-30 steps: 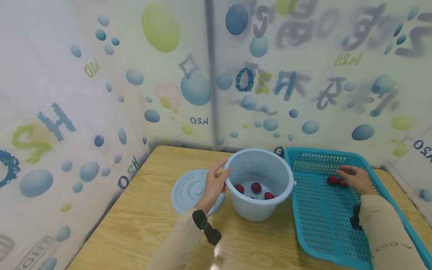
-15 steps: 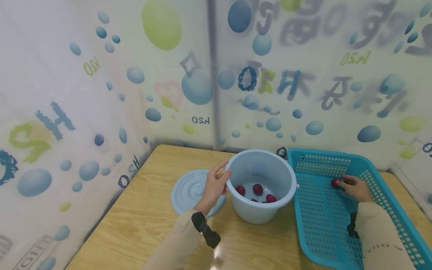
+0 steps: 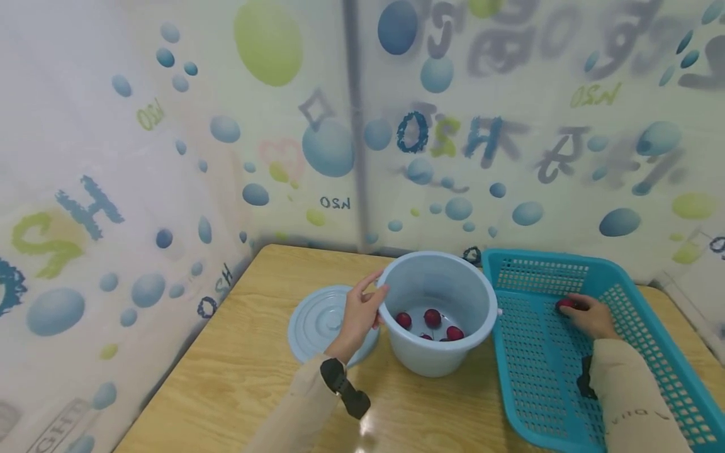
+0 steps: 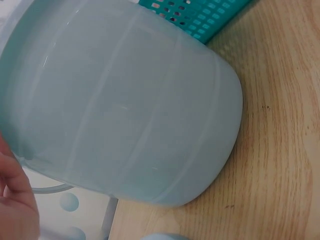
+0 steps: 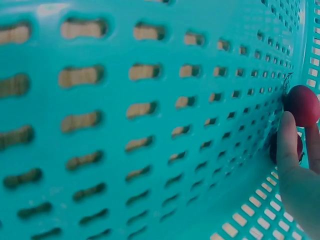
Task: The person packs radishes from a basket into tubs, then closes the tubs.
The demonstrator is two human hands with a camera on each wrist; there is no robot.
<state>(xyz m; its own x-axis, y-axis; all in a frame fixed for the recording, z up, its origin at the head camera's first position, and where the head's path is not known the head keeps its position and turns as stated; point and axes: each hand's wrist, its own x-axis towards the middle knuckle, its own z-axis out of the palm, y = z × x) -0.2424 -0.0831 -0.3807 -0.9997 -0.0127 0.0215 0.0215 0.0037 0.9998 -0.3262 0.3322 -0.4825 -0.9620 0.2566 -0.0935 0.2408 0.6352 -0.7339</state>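
Head view: left grip [image 3: 360, 313] partly hides the lid [image 3: 315, 322] beside the bucket [image 3: 426, 356].

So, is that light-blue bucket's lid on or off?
Off: the lid lies on the wooden table beside the bucket, whose uncovered mouth shows round red produce inside.

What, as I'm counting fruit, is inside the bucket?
Three red fruits show plainly in the bucket, plus slivers of apparently two more. Its near side covers part of the bottom; anything there can't be seen.
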